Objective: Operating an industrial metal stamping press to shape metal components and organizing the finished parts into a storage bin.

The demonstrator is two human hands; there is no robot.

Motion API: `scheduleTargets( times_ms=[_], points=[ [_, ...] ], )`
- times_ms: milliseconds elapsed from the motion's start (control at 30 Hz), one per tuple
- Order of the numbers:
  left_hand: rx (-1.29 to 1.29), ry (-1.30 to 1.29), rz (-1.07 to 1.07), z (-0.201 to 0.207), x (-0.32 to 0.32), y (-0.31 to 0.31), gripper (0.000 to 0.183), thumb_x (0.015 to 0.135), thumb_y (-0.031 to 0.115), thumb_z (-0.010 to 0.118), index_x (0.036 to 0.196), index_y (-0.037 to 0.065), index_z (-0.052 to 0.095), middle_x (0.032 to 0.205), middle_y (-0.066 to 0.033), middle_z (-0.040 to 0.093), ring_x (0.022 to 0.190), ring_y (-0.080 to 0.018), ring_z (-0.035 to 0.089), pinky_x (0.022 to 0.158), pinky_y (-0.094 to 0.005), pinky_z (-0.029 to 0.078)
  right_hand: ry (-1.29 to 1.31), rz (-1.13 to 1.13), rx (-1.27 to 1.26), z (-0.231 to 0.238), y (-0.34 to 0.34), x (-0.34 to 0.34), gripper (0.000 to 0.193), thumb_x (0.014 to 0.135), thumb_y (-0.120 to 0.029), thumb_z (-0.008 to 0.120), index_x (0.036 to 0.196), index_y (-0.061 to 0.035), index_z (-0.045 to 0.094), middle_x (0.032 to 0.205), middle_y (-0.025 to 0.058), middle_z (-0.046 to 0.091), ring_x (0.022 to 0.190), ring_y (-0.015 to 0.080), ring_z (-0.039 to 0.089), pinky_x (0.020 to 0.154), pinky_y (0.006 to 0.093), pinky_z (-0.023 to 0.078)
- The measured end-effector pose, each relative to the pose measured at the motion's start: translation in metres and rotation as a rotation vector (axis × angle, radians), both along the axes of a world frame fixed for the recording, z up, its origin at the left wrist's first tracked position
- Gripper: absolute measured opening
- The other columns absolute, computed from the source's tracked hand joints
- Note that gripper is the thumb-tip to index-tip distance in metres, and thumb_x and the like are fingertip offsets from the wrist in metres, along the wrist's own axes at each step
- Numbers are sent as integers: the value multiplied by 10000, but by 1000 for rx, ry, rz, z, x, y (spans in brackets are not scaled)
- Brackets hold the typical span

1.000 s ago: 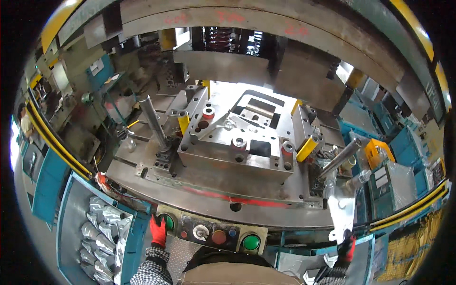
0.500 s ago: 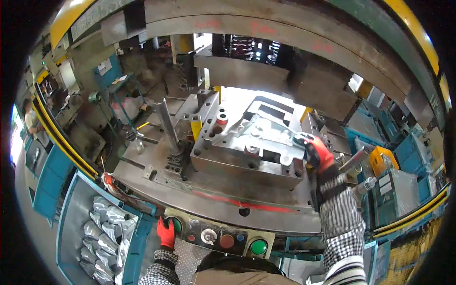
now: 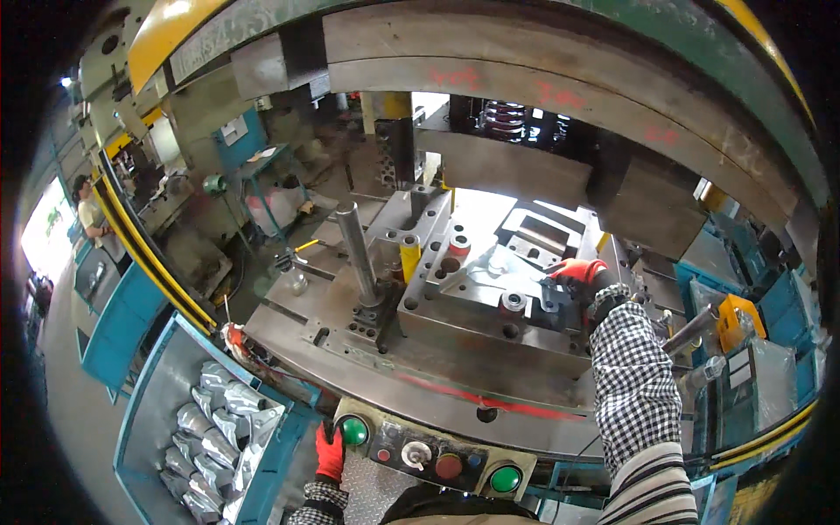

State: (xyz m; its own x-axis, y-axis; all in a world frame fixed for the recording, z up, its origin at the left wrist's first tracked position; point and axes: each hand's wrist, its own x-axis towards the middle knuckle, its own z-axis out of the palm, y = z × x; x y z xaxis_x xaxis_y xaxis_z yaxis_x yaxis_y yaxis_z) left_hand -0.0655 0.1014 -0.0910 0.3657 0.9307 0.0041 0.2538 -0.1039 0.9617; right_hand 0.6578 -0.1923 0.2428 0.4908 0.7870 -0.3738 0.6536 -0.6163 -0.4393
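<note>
My left hand [image 3: 329, 455], in a red glove with dark fingertips, rests at the left rim of a green push button [image 3: 353, 430] on the control panel, fingers stretched out and holding nothing. Over the right side of a steel die block [image 3: 468, 331], my right hand [image 3: 577, 272], also red-gloved, is closed on the right edge of a shiny sheet-metal part [image 3: 499, 273]. That part lies on top of the die, beside a round guide bushing [image 3: 513, 303]. My right fingertips are partly hidden against the metal.
The heavy upper press block [image 3: 490, 52] hangs above the die. A steel guide post [image 3: 356, 254] rises at left. Formed metal parts [image 3: 210, 429] fill a blue bin [image 3: 143, 398]. A second green button [image 3: 505, 479] sits panel-right. A person [image 3: 90, 210] is far left.
The view has shifted, so the scene sits lower and further right. My right hand and the sheet-metal part have moved leftward and farther over the die. My left hand stays by the green button.
</note>
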Motion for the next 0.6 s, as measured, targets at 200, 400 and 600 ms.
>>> scheduleTargets(
  times_ms=[200,400,600],
  points=[
    [-75,86,15,17,-34,-11,598,1033,182,642,1527,-47,396,1515,-174,518,1388,-260,500,1172,-370,380,-353,-312,532,67,37,-167,610,869,-331,798,1359,-31,592,1262,195,653,1169,270,647,981,388,524],
    [-43,145,-40,-8,-33,-8,1018,794,457,847,1537,-58,380,1572,-278,412,1463,-371,409,1209,-428,338,323,270,239,13,-117,-352,726,869,-396,797,1431,-32,517,1380,186,590,1270,293,581,1065,408,463],
    [-60,437,-210,8,-21,6,1348,615,620,893,1579,-75,256,1559,-282,420,1450,-390,412,1192,-439,354,412,-313,-179,-258,-294,-432,843,869,-461,796,1503,-34,441,1497,177,526,1370,316,516,1149,428,403]
  ],
)
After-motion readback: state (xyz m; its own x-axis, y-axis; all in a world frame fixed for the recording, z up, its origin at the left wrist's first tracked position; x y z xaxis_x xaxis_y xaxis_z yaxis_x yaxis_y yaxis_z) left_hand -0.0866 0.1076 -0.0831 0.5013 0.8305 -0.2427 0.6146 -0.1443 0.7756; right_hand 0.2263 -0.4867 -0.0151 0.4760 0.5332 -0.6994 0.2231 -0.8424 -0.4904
